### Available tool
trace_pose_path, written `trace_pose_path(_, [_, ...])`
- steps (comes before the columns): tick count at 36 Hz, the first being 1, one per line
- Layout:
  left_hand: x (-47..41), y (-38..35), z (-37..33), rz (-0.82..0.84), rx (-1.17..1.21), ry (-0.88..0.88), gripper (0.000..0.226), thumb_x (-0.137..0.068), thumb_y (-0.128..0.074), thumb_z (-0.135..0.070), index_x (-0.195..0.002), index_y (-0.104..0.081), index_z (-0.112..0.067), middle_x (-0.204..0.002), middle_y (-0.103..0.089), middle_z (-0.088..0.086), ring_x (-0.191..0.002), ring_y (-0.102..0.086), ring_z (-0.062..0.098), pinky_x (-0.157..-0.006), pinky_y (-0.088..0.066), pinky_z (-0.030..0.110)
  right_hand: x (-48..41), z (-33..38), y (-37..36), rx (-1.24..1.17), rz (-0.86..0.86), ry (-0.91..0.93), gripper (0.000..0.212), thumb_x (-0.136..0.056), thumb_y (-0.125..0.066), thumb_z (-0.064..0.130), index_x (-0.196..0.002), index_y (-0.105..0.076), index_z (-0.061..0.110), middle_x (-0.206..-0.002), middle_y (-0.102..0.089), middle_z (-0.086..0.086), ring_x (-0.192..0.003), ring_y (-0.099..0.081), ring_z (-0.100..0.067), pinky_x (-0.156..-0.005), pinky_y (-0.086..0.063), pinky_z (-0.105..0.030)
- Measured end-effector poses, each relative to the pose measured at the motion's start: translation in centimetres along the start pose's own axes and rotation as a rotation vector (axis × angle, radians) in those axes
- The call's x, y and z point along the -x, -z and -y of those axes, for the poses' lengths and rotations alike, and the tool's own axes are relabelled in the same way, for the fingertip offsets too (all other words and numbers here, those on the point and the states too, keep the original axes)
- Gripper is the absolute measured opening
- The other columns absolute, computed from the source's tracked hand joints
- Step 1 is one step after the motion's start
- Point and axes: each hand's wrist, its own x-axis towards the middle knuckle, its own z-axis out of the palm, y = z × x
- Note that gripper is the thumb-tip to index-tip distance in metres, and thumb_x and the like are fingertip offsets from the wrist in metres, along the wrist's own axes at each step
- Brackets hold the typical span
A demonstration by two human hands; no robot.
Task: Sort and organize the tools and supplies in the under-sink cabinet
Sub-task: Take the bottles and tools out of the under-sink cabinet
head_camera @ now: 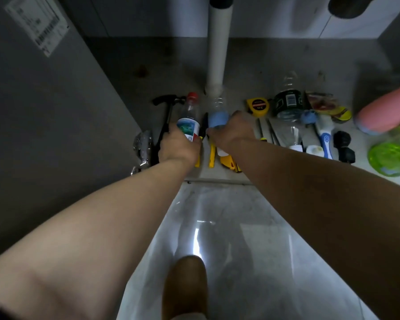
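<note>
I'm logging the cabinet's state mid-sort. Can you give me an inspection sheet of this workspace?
Surface: grey cabinet floor, stained, dimly lit.
Job's things: black-headed hammer at left; clear plastic bottle with red cap; clear bottle with pale blue label; yellow tape measure; blue-and-white brush; yellow-handled tools partly under the hands.
Clutter: clear bottle with dark label lying down; crinkled silvery bag; blurred pink roll; green translucent item.
Hands: left hand grips the red-capped bottle; right hand grips the blue-labelled bottle.
Cables: nothing seen.
Surroundings: white drain pipe at the back; paper label on the left wall; glossy tiled floor in front.
</note>
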Motion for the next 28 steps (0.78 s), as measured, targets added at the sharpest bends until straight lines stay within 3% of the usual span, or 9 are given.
trace_pose_path(4, [0.4,0.0,-0.6,-0.046,0.146,0.026,0.067,-0.086,-0.070,-0.048,-0.140,-0.045,-0.017,-0.131,-0.060,0.012,-0.121,-0.059,0.034,-0.100,-0.051,0.046,0.8,-1.1,1.0,-0.130,-0.022,0.014,0.069,-0.082,-0.073,0.044,-0.134,-0.044,0.009,-0.129,-0.060,-0.015,-0.119,-0.059,-0.034,-0.097,-0.051,-0.042])
trace_pose_path(8, [1.9,-0.6,-2.4,-0.075,0.347,-0.094,0.070,-0.078,-0.077,-0.035,-0.140,-0.049,-0.016,-0.131,-0.060,0.009,-0.117,-0.061,0.029,-0.100,-0.051,0.040,2.9,-4.3,5.5,-0.257,-0.003,0.107,0.064,-0.081,-0.075,0.038,-0.131,-0.041,0.017,-0.113,-0.061,-0.004,-0.095,-0.064,-0.019,-0.077,-0.051,-0.030])
trace_pose_path(10, [3.2,-1.5,-3.6,-0.057,0.356,-0.166,0.067,-0.074,-0.079,-0.031,-0.133,-0.053,-0.014,-0.127,-0.058,0.010,-0.113,-0.061,0.028,-0.098,-0.050,0.034,4.5,-6.7,8.5,-0.212,0.000,0.162,0.065,-0.080,-0.074,0.037,-0.133,-0.039,0.020,-0.108,-0.060,0.001,-0.089,-0.063,-0.015,-0.072,-0.047,-0.028])
trace_pose_path(15, [7.5,-4.2,-6.9,0.059,0.299,-0.342,0.071,-0.066,-0.073,-0.039,-0.130,-0.051,-0.018,-0.126,-0.054,0.007,-0.111,-0.058,0.028,-0.094,-0.052,0.041,10.0,-14.7,15.3,-0.090,0.043,0.200,0.062,-0.079,-0.076,0.029,-0.129,-0.038,0.024,-0.097,-0.062,0.012,-0.081,-0.067,-0.009,-0.073,-0.054,-0.033])
trace_pose_path(18, [10.2,-5.6,-8.4,0.148,0.275,-0.513,0.075,-0.066,-0.074,-0.038,-0.135,-0.045,-0.024,-0.128,-0.053,0.003,-0.116,-0.054,0.024,-0.094,-0.050,0.037,13.8,-20.0,18.5,-0.028,0.128,0.169,0.062,-0.081,-0.078,0.027,-0.128,-0.038,0.029,-0.103,-0.059,0.015,-0.082,-0.064,-0.002,-0.069,-0.051,-0.021])
trace_pose_path(21, [12.8,-6.8,-9.4,0.253,0.268,-0.663,0.075,-0.066,-0.074,-0.040,-0.133,-0.041,-0.031,-0.125,-0.051,-0.001,-0.111,-0.056,0.022,-0.089,-0.054,0.044,16.8,-24.7,20.4,0.037,0.205,0.101,0.062,-0.081,-0.079,0.027,-0.127,-0.038,0.031,-0.109,-0.060,0.008,-0.086,-0.063,0.000,-0.068,-0.051,-0.016])
trace_pose_path(26, [16.1,-8.7,-9.0,0.377,0.186,-0.825,0.076,-0.070,-0.068,-0.044,-0.138,-0.040,-0.027,-0.131,-0.049,-0.002,-0.114,-0.056,0.021,-0.090,-0.054,0.043,18.3,-29.7,20.4,0.255,0.268,-0.044,0.075,-0.079,-0.076,0.047,-0.134,-0.030,0.028,-0.113,-0.062,0.000,-0.088,-0.064,-0.012,-0.077,-0.055,-0.033])
trace_pose_path(28, [17.1,-9.3,-8.0,0.434,0.134,-0.901,0.075,-0.072,-0.063,-0.048,-0.140,-0.040,-0.027,-0.132,-0.048,-0.005,-0.116,-0.054,0.018,-0.090,-0.053,0.042,18.0,-31.0,19.5,0.287,0.268,-0.085,0.080,-0.080,-0.076,0.049,-0.139,-0.026,0.026,-0.121,-0.060,-0.003,-0.096,-0.065,-0.021,-0.074,-0.052,-0.031])
